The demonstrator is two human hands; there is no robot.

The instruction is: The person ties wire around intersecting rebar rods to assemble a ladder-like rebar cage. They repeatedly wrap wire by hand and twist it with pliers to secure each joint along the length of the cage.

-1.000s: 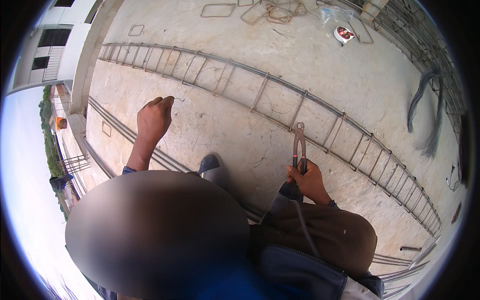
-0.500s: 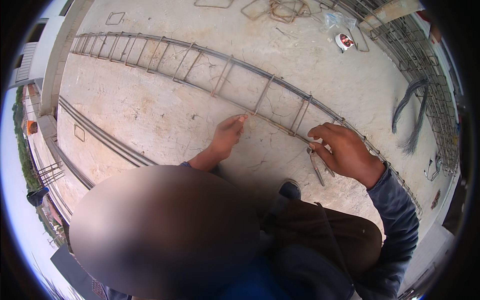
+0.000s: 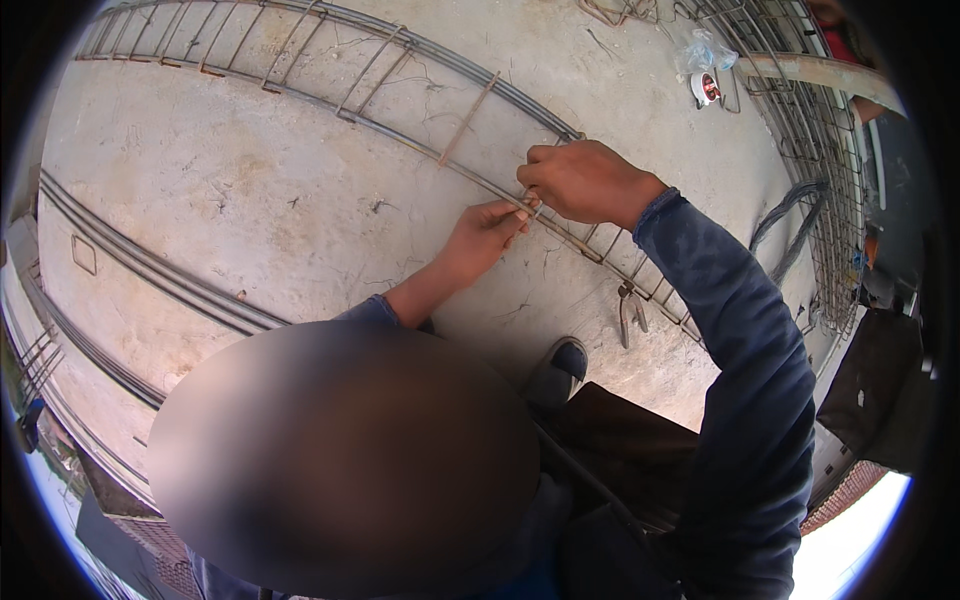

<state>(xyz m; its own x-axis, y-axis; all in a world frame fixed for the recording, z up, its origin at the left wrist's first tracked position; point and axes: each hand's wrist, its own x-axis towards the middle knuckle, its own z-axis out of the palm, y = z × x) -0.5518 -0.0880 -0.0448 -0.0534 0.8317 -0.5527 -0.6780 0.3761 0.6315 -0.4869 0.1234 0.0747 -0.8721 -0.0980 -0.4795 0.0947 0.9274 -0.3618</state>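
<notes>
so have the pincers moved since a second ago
Yes. Then the right hand held them upright near the knee; now the pincers lie on the concrete beside the rebar ladder, out of that hand.

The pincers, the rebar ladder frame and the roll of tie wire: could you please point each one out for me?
pincers (image 3: pixel 630 315), head view, on the handles lying on the concrete.
rebar ladder frame (image 3: pixel 400 72), head view, on a cross rung.
roll of tie wire (image 3: pixel 706 88), head view, on its face.

an open-air building site on a bare grey concrete slab (image 3: pixel 300 190). a long ladder-like cage of rusty steel reinforcing bars (image 3: pixel 400 75) lies across it, loose straight steel bars (image 3: pixel 150 270) beside it, a wire mesh panel (image 3: pixel 830 170) at the edge, metal pincers (image 3: pixel 630 315) on the concrete, and brick walls far below.
</notes>
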